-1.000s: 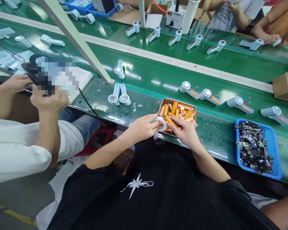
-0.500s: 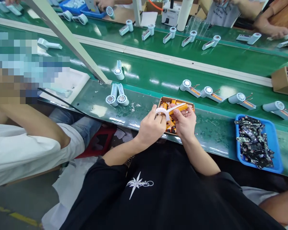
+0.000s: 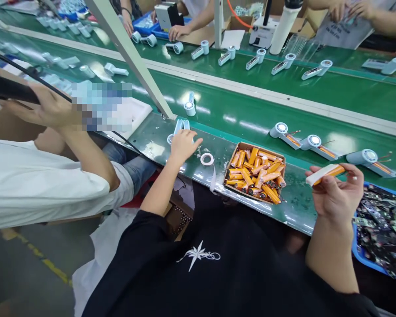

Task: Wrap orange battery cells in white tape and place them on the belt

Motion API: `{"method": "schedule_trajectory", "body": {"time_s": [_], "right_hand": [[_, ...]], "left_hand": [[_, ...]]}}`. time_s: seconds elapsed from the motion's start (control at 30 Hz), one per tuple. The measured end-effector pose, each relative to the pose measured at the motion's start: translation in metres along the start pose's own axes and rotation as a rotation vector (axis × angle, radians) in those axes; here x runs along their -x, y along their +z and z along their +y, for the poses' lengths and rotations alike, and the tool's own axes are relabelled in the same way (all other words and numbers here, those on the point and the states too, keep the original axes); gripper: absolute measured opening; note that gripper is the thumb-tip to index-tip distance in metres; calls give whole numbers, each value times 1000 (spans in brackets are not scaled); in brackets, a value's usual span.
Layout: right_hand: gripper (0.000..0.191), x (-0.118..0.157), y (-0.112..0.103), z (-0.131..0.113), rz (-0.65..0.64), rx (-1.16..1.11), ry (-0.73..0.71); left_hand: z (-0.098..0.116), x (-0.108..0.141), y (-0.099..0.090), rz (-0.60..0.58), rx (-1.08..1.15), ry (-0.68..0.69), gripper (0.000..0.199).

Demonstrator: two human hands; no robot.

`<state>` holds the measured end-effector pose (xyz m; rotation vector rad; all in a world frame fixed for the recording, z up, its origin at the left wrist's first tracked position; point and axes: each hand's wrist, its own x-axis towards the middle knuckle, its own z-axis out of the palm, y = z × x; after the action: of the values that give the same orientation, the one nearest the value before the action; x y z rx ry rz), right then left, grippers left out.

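Observation:
My left hand [image 3: 183,146] reaches over two light blue fan housings [image 3: 178,127] lying side by side at the work surface's far edge. Its thumb is spread, and it covers their lower parts; whether the fingertips touch them is hidden. In my right hand [image 3: 338,193] is an orange battery [image 3: 337,170] with a white tape strip along its side, pinched between thumb and fingers. Between my hands, a cardboard box [image 3: 227,184] full of orange batteries stands on the bench. A roll of white tape [image 3: 203,159] lies left of it, its loose end hanging toward the front edge.
A blue tray [image 3: 356,253] of dark circuit boards sits at the right. Several blue fan housings [image 3: 313,141] lie on the green conveyor [image 3: 237,99]. A slanted metal post [image 3: 132,57] rises left of centre. Other people work at the left and across the belt.
My left hand has let go of the tape roll and moved left to the fan housings. My right hand has carried the battery rightward, away from the box. The view has shifted slightly.

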<state>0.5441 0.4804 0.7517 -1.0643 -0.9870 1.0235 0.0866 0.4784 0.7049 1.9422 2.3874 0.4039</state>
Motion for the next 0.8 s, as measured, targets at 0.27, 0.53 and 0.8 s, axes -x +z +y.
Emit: {"method": "schedule_trajectory", "body": {"time_s": [0.27, 0.53, 0.8], "right_hand": [[48, -2, -66, 4, 84, 46, 66], [58, -80, 12, 17, -164, -55, -93], [50, -161, 105, 83, -659, 534, -100]], "left_hand": [[3, -70, -7, -439, -394, 48, 38], [138, -175, 45, -397, -55, 620, 27], [167, -213, 73, -553, 181, 667, 18]]}}
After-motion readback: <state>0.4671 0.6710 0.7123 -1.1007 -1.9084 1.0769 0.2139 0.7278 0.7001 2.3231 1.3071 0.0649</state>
